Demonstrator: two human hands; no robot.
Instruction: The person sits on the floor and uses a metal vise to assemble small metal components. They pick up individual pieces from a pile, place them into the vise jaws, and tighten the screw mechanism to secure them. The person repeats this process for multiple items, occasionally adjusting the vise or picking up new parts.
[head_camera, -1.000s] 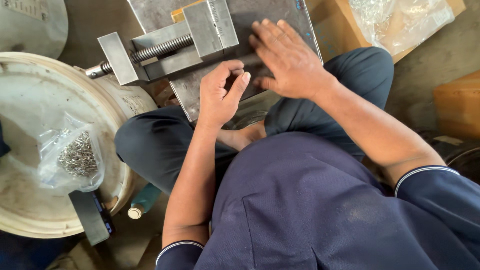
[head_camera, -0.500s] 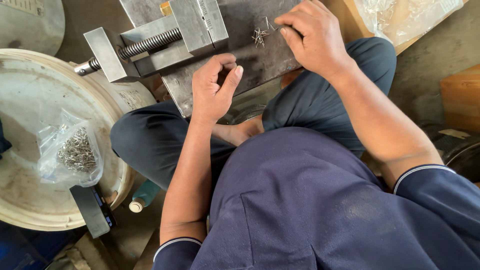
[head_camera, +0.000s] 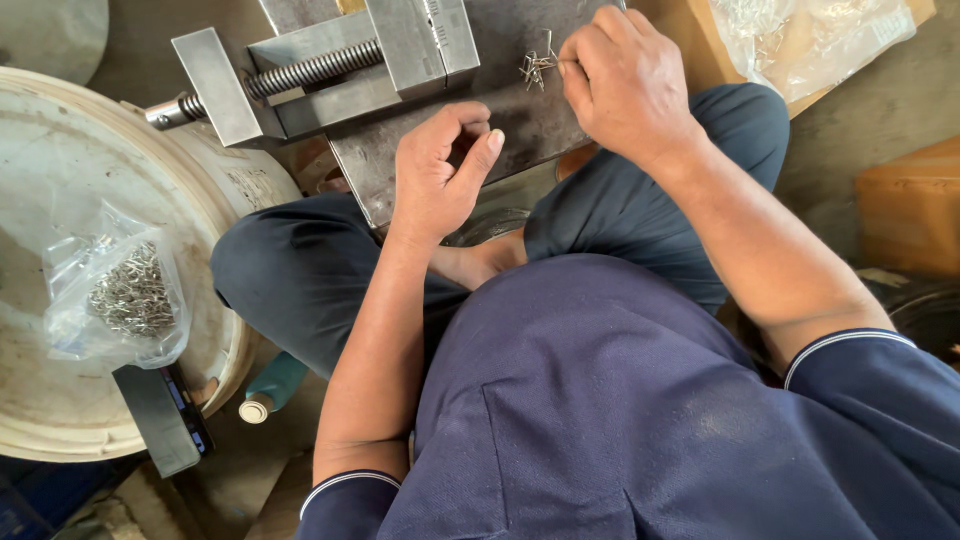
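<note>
Right hand (head_camera: 625, 85) grip pinched small metal clips (head_camera: 537, 66) on steel plate (head_camera: 500, 130); left hand (head_camera: 440, 170) curled, contents unclear; tangled clips could scatter off plate

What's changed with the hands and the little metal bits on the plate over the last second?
The right hand slid from flat on the steel plate toward its far edge and now pinches the small metal pieces. The left hand stayed curled over the plate. The vise and the bag of pieces did not move.
</note>
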